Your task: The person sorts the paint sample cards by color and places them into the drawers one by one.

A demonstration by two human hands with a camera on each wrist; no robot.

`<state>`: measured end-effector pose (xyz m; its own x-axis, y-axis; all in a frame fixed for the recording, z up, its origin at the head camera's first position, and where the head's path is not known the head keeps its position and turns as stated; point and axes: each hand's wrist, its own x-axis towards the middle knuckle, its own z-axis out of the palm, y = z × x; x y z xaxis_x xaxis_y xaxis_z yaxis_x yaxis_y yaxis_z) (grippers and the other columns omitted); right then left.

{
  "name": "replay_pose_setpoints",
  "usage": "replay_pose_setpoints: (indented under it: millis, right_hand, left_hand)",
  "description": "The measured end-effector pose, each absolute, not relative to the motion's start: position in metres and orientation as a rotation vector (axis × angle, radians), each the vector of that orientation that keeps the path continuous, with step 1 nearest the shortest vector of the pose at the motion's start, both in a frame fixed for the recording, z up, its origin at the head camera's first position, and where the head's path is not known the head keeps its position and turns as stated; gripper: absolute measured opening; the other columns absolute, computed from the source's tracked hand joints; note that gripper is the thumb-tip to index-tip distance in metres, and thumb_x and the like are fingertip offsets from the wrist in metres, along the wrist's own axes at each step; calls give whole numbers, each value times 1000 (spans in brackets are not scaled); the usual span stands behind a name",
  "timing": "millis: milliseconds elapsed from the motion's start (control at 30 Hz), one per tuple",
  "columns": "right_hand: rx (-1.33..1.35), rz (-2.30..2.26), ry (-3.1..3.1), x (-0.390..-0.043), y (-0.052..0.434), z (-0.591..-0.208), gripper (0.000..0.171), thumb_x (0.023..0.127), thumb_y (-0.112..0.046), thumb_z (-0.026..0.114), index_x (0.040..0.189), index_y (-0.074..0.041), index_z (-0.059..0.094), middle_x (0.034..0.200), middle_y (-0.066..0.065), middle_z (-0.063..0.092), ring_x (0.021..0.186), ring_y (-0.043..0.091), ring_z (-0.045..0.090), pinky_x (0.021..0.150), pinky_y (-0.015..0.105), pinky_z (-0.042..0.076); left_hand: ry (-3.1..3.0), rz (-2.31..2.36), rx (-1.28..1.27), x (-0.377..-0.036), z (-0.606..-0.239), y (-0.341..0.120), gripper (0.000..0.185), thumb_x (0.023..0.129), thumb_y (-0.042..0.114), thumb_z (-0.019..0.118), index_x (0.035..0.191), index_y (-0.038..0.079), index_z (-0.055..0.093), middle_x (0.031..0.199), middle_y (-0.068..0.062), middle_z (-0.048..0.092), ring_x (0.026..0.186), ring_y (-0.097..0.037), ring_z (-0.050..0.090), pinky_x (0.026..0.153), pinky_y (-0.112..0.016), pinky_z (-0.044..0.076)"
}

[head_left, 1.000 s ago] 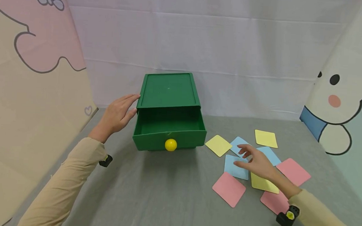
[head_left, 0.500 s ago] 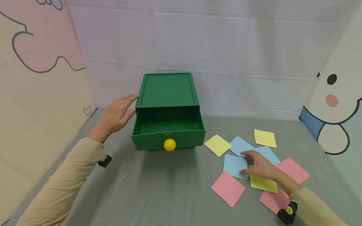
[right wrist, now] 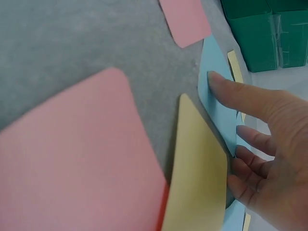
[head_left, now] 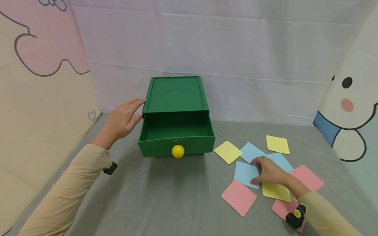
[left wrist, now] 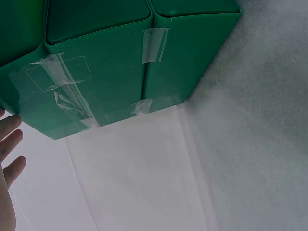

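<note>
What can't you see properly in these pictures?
- Head view: the right hand covers part of the blue card, so its grip is unclear.
- Head view: the green drawer's floor is hidden behind its front wall.
- Left wrist view: the left hand is cut off by the edge.

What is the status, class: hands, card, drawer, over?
Left hand open, flat against green drawer box. Right hand pressing down on blue card, thumb at its edge, not lifted. Drawer open, nothing blocking it.
</note>
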<state>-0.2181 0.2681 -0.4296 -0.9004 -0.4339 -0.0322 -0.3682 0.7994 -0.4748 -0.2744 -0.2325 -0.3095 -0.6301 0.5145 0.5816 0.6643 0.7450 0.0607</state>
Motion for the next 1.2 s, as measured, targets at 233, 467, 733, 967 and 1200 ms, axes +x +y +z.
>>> replay_pose_setpoints:
  millis: [233,467,733,967,1200]
  right_hand:
    - [-598,-779,2781,-223,267,-426,52,62,-24,83,98,3,56,90,7,53,82,20,47,72,35,43]
    - [-620,-916,2657,-229,273,-423,37,71,-12,76,97,4,55,84,5,51,76,16,44,64,24,40]
    - [-521,-1193,2382,-234,289,-418,24,86,0,54,107,11,52,87,10,49,77,14,47,66,23,48]
    - [-421,-1241,2353,-232,296,-405,28,88,-2,50,113,13,50,91,12,49,80,16,49,71,28,50]
    - [-435,-1262,2402,-233,300,-391,26,89,-1,48,111,12,50,90,12,49,80,15,49,73,29,51]
  left_hand:
    - [-2403,-363,-877,-272,-308,-233,54,98,39,33,132,-2,45,130,-20,48,122,-34,43,98,-51,34]
    - [-2405,-352,-880,-271,-308,-233,52,98,36,35,132,-2,44,130,-20,48,122,-33,43,98,-51,34]
    - [-2425,-348,-872,-270,-307,-231,50,98,33,37,132,-3,44,130,-20,48,122,-33,42,99,-50,34]
    - [-2436,-363,-853,-270,-309,-231,49,97,31,38,133,-2,43,131,-21,47,123,-34,41,99,-51,33]
    - [-2425,-369,-857,-271,-310,-231,51,98,34,34,132,-3,43,131,-21,48,123,-34,41,99,-51,33]
